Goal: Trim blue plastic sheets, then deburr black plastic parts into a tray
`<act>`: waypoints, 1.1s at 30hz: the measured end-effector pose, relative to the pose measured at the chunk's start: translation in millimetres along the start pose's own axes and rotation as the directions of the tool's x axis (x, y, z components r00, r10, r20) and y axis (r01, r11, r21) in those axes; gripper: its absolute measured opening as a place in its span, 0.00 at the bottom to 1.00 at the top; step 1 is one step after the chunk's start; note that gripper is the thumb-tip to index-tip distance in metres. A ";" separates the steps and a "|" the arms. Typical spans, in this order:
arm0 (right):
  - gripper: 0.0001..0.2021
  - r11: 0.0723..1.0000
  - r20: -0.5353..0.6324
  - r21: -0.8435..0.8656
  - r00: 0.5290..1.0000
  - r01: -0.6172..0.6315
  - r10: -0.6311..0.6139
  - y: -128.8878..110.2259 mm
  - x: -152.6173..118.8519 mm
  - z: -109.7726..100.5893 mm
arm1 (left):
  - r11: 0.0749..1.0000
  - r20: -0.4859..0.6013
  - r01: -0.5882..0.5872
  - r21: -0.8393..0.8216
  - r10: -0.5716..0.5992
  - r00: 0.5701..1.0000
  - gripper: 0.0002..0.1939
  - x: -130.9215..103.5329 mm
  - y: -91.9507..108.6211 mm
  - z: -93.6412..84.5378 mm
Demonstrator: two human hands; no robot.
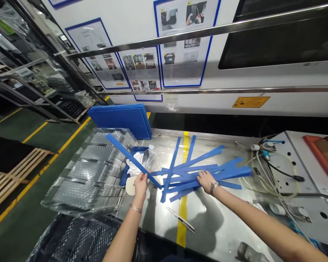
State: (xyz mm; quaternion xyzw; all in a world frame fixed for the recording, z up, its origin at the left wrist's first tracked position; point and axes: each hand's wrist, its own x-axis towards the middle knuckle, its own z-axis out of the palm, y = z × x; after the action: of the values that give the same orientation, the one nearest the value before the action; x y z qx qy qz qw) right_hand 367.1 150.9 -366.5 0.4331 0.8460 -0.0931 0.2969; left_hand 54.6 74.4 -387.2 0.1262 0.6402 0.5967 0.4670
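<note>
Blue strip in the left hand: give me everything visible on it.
The blue strip is long, narrow and flat, looks like thin plastic sheet, plain matte blue with no markings visible. The left hand pinches it near its lower end; it slants up and left, its far end over the clear plastic trays. Its lower tip reaches toward the pile of blue strips on the metal table, where the right hand rests.

- Workbench top point(221, 225): brushed metal, glossy, reflective.
- Blue strips point(199, 171): smooth matt plastic, at the top's middle.
- Trays point(90, 174): clear glossy plastic, at left edge.
- Pallet point(8, 174): bare wood.
</note>
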 end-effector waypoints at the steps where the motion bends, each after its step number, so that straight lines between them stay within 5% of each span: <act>1: 0.15 0.999 0.010 -0.017 0.999 0.049 -0.049 4.4 16.6 -11.6 | 1.000 0.004 -0.014 0.021 0.014 1.000 0.10 1.1 0.8 -1.5; 7: 0.21 0.960 -0.036 -0.039 0.960 0.278 -0.279 -11.3 122.1 -69.4 | 0.978 0.029 -0.117 0.173 0.114 0.993 0.15 5.7 1.3 -8.8; 11: 0.23 0.944 -0.042 -0.019 0.944 0.328 -0.329 -24.5 161.2 -79.5 | 0.946 0.060 -0.169 0.276 0.159 0.986 0.17 3.8 1.2 -12.3; 15: 0.36 0.951 0.031 0.009 0.950 0.309 -0.309 4.3 145.8 -57.9 | 0.917 0.085 -0.201 0.346 0.183 0.979 0.18 0.6 3.9 -14.0; 21: 0.66 0.960 0.141 -0.001 0.951 0.279 -0.276 50.7 65.2 -1.6 | 0.900 0.091 -0.201 0.388 0.180 0.980 0.21 2.0 3.8 -9.8; 27: 0.65 0.975 0.081 -0.034 0.973 0.221 -0.218 46.9 39.0 38.3 | 0.873 0.088 -0.223 0.435 0.205 0.975 0.22 4.1 5.6 -11.0; 33: 0.61 0.974 0.007 -0.023 0.974 0.226 -0.226 53.1 69.6 31.6 | 0.861 0.073 -0.256 0.440 0.249 0.966 0.20 0.4 12.8 -15.8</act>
State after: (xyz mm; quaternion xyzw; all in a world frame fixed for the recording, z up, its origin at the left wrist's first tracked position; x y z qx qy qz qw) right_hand 391.0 217.3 -427.3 0.3303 0.8902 -0.1170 0.2912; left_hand 37.5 67.8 -378.4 0.3165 0.7343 0.4893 0.3481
